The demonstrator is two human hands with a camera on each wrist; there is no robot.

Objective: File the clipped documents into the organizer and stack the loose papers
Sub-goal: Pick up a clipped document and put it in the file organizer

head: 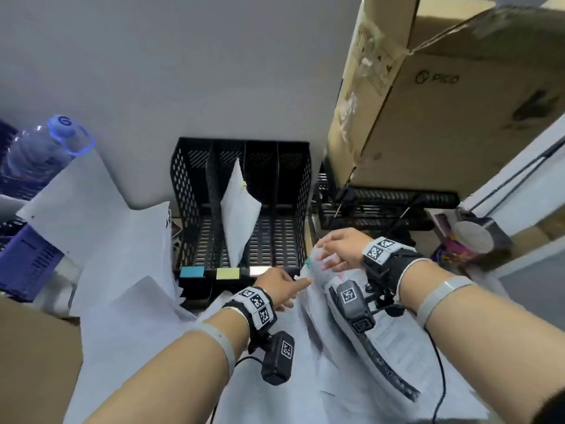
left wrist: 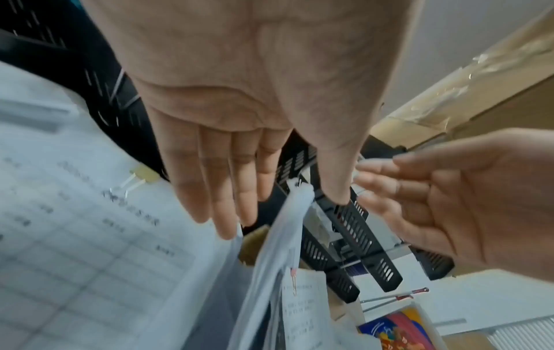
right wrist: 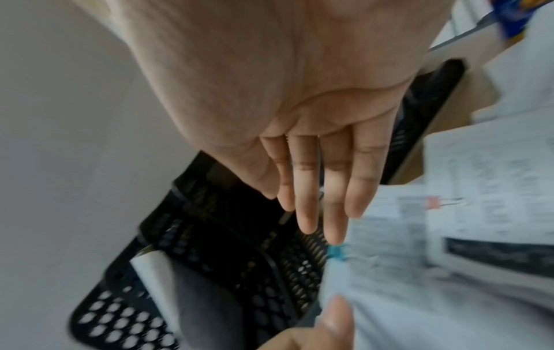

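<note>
A white sheaf of printed pages fastened at its top corner by a small teal binder clip [head: 308, 262] lies on the spread of loose white papers [head: 128, 316] just in front of the black perforated metal organizer [head: 301, 191], at that organizer's right front corner. It sits there, I judge, because it is the next clipped set to be filed. The right hand [head: 337, 249] hovers over the clipped corner with fingers [right wrist: 335, 213] straight and close together, holding nothing, one fingertip at the teal clip. The left hand [head: 279, 286] comes in from the other side, also flat and empty, fingers extended towards the sheaf's edge; whether it touches the paper I cannot tell. Both seem placed to gather the sheaf from two sides. One white clipped bundle with a yellow clip [head: 240, 209] already stands tilted in a middle slot. Coloured labels, blue [head: 192, 272] and yellow [head: 227, 273], mark the organizer's front. A brown cardboard box [head: 443, 102] looms at the right, a clear water bottle [head: 39, 148] at the left
</note>
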